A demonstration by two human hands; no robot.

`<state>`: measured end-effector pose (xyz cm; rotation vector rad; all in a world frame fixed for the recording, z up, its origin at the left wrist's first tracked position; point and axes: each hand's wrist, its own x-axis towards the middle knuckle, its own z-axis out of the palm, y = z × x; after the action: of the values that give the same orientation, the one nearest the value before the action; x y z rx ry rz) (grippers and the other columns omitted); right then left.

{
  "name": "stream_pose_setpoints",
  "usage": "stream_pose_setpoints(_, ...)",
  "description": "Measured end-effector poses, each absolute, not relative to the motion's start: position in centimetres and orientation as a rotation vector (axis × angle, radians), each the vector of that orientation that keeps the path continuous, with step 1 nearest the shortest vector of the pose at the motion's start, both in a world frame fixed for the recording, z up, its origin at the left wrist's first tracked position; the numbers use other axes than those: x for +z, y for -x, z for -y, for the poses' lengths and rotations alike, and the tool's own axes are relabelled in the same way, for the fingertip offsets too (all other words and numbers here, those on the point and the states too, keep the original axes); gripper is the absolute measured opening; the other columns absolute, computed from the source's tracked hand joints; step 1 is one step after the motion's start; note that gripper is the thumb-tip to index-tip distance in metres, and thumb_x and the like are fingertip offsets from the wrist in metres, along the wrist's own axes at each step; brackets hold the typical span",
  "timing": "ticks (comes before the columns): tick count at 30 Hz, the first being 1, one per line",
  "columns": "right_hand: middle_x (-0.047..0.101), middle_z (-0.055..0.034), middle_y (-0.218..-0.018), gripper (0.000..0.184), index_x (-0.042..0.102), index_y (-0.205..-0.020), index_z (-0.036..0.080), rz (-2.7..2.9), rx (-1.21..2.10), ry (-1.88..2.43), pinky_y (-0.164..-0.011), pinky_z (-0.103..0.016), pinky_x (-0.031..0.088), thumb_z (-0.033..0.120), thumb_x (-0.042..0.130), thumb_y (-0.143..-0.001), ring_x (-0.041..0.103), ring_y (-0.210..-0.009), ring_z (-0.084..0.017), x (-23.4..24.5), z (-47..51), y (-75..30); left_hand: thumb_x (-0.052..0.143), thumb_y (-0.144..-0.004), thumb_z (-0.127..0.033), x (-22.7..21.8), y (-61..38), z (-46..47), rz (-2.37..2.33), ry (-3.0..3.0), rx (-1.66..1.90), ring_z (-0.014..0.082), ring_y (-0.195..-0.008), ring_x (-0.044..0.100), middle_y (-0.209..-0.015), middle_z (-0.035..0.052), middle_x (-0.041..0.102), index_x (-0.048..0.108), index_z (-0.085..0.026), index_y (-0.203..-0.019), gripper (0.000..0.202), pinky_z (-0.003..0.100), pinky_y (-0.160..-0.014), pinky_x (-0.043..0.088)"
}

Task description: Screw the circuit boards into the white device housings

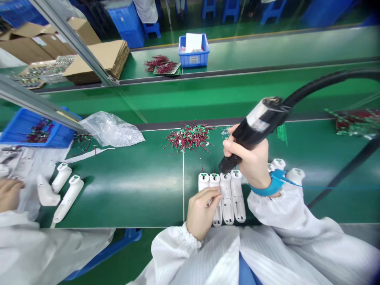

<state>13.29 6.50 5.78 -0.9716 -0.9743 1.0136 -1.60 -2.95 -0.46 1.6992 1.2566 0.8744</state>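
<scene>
I'm gripping a black corded electric screwdriver (pixel 258 126) in my right hand (pixel 247 162), its bit pointing down just above the top of the row of four white plastic housings (pixel 228 196), which are lying side by side with green-marked tops. My left hand (pixel 202 211) is resting across them.

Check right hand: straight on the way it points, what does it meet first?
The electric screwdriver in the right hand: its tip would probably meet the top of the second white plastic housing from the left; depth is unclear, so possibly the next one.
</scene>
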Motion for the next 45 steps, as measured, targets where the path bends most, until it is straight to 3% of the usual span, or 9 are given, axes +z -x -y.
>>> stream_pose_setpoints(18, 0.057, 0.0065, -0.060, 0.021, 0.064, -0.089, 0.019, 0.996, 1.021, 1.006, -0.054, -0.028, 0.043, 0.016, 0.075, -0.072, 0.052, -0.049, -0.010, 5.51, -6.62, -12.84, 0.067, -0.083, -0.013, -1.21, 1.58, 3.43, -1.236, -1.669, 0.666, 0.0194, -0.094, 0.072, -0.102, 0.0036, 0.077, 0.076, -0.020, -0.086, 0.011, 0.029, -0.087, 0.056)
stream_pose_setpoints(45, 0.056, 0.0068, -0.059, 0.024, 0.061, -0.090, 0.020, 0.998, 1.023, 1.031, -0.054, -0.029, 0.043, 0.019, 0.075, -0.071, 0.051, -0.049, -0.010, 5.56, -6.70, -12.53, 0.065, -0.083, -0.014, -1.24, 1.56, 3.12, -1.212, -1.573, 0.633, 0.0200, -0.094, 0.072, -0.101, 0.0038, 0.077, 0.076, -0.022, -0.084, 0.013, 0.032, -0.091, 0.055)
